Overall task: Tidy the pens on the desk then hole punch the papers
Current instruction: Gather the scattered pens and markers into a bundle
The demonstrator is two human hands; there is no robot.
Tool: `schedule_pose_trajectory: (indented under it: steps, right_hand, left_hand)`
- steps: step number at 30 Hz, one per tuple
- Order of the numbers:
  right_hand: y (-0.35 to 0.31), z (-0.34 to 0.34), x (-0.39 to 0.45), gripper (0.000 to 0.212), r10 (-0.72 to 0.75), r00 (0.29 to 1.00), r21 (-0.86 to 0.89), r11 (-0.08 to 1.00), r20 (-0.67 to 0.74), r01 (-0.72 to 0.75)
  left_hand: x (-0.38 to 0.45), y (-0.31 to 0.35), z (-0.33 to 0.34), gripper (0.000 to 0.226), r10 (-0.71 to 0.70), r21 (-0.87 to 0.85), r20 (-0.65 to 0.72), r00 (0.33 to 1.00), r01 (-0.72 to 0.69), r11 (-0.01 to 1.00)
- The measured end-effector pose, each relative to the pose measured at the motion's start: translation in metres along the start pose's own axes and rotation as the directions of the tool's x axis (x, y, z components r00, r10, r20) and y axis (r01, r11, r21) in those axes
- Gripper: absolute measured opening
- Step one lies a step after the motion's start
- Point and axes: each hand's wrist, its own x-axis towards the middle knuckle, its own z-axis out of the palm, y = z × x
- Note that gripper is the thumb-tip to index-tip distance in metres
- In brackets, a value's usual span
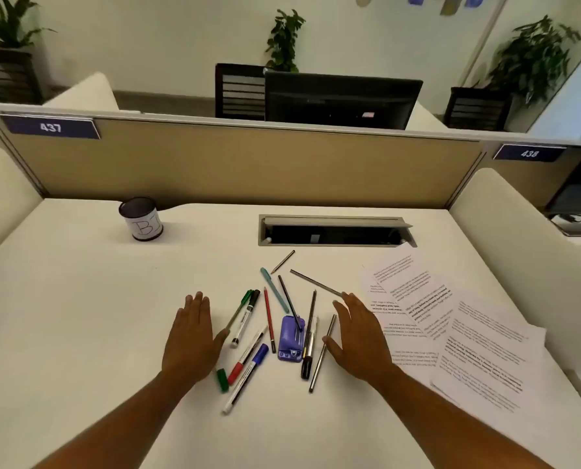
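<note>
Pen cup: a dark cup [141,219] with a white label marked "BJ" stands upright on the white bench [79,316] in the upper left of the bench area, well apart from the pens.
Left hand: the left hand [191,336] lies flat, palm down, left of centre; its fingers [197,304] are spread straight and grip nothing. Its thumb touches the near end of a green-capped pen [238,311].
Markers by left hand: a black-capped marker [245,318] lies just beside the green-capped pen. Lower down lie a green cap [222,380], a red-capped marker [246,355] and a blue-capped marker [246,377], all slanted toward the lower left.
Centre pens: a red pencil [269,318], a light blue pen [274,289] and a short pencil [283,261] lie loose above and left of the hole punch.
Hole punch: the purple hole punch [291,338] sits at centre between the two hands, with a dark pen [289,299] resting across its top.
Right of punch: a black marker [308,353] and a dark pencil [322,353] lie just beside the punch.
Right hand: the right hand [358,336] is open, palm down, fingers [351,302] spread and holding nothing; a grey pencil [314,281] ends at its fingertips.
Papers: printed papers [468,340] lie fanned and overlapping at the right of the bench, partly under the right hand's wrist.
</note>
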Motion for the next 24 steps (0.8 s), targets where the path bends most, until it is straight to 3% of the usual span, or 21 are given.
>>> schedule_pose_trajectory:
  steps: [4, 8, 13, 18, 24]
  right_hand:
    - [-0.003, 0.017, -0.016, 0.080, 0.085, 0.995, 0.105, 0.990, 0.057, -0.091]
    - [-0.013, 0.023, -0.023, 0.074, 0.187, 0.982, 0.145, 0.972, 0.002, -0.186]
    - [-0.032, 0.025, -0.019, 0.074, 0.406, 0.904, 0.252, 0.869, 0.130, -0.426]
    - [-0.049, 0.025, -0.008, 0.064, 0.458, 0.866, 0.235, 0.836, 0.199, -0.496]
    - [-0.055, 0.021, 0.008, 0.048, 0.439, 0.867, 0.295, 0.817, 0.236, -0.495]
  left_hand:
    - [-0.016, -0.005, 0.019, 0.084, -0.089, -0.048, 0.060, 0.994, 0.092, 0.995]
    - [-0.024, -0.010, 0.030, 0.085, -0.126, -0.069, 0.034, 0.991, 0.128, 0.989]
    - [-0.029, -0.012, 0.033, 0.083, -0.231, -0.076, -0.038, 0.972, 0.227, 0.971]
    - [-0.039, -0.003, 0.033, 0.055, -0.281, 0.049, -0.110, 0.953, 0.288, 0.956]
    - [-0.035, 0.005, 0.031, 0.038, -0.301, 0.070, -0.041, 0.953, 0.304, 0.950]
